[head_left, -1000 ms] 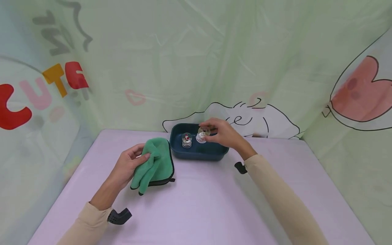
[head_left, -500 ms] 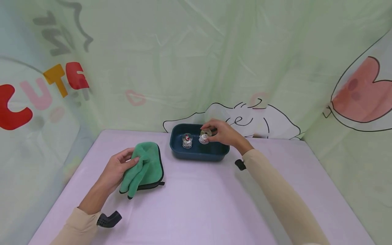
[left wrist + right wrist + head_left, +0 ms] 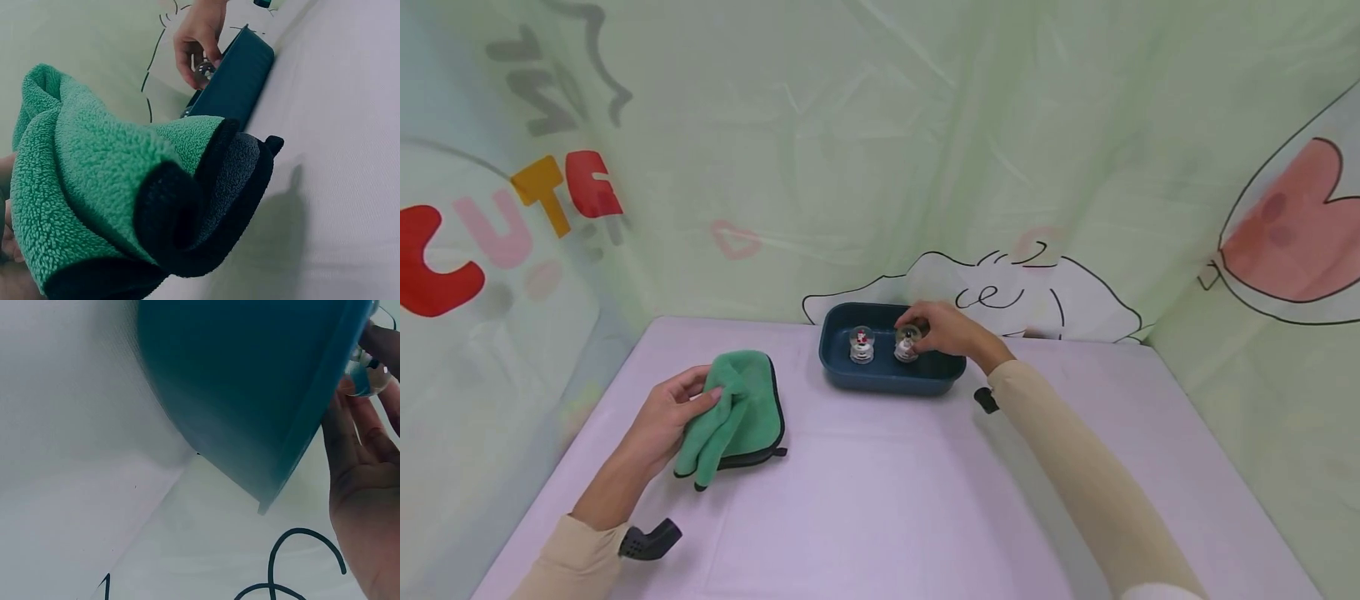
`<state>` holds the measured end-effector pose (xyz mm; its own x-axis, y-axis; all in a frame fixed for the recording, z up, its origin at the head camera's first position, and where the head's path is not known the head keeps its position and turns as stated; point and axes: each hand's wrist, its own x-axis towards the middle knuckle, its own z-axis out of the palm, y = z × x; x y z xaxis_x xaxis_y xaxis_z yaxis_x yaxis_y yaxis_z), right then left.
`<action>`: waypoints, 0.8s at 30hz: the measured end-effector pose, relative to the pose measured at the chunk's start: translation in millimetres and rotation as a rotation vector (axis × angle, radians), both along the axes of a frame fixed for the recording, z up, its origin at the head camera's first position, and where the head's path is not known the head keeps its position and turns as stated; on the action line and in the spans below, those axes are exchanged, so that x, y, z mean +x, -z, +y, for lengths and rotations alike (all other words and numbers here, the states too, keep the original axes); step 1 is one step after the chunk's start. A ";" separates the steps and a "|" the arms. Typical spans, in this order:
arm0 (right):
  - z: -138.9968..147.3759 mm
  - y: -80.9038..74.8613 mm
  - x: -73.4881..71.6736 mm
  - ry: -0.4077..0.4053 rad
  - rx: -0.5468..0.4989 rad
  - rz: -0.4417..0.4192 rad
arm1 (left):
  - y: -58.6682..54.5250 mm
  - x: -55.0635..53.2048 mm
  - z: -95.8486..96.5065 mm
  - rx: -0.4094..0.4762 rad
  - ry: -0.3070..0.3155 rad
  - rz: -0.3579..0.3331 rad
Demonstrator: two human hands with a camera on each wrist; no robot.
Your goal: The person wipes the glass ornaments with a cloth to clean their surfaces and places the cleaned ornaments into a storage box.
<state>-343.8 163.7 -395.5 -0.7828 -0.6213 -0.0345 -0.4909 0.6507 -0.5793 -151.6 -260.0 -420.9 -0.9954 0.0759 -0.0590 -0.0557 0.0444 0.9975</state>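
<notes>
My right hand (image 3: 946, 327) pinches a small snow globe (image 3: 907, 343) with a white base inside a dark blue tray (image 3: 891, 383). To its left in the tray stands a second snow globe (image 3: 862, 343) with a red and white figure inside. In the right wrist view the fingers curl round the clear globe (image 3: 369, 378) just past the tray's rim. Over the left part of the table my left hand (image 3: 662, 417) grips a bunched green cloth (image 3: 752, 408) with black edging and a dark grey underside. The cloth (image 3: 106, 169) fills much of the left wrist view.
A pale lilac cloth covers the table (image 3: 865, 500). Behind it hangs a light green curtain (image 3: 850, 150) with printed letters and line drawings, close behind the tray. A black wrist device (image 3: 651, 540) sits by the left sleeve, another (image 3: 986, 400) by the right.
My left hand has moved left and slightly toward me with the green cloth, away from the tray. My right hand has lowered the snow globe and shifted it slightly right within the tray.
</notes>
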 end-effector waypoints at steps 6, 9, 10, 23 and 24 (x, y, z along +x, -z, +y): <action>-3.2 4.9 -2.2 0.001 0.067 -0.015 | -2.8 3.5 -4.3 0.034 0.004 0.011; -5.1 5.7 -2.1 -0.003 0.085 -0.014 | -3.2 4.6 -6.2 0.042 0.006 0.016; -5.6 5.7 -1.9 -0.005 0.088 -0.010 | -3.4 4.9 -6.8 0.043 0.005 0.016; -9.0 6.8 2.9 0.016 0.126 0.030 | -2.6 3.5 -7.3 0.104 0.006 0.038; -9.0 7.0 3.6 0.016 0.126 0.027 | -2.6 2.8 -5.8 0.106 0.008 0.037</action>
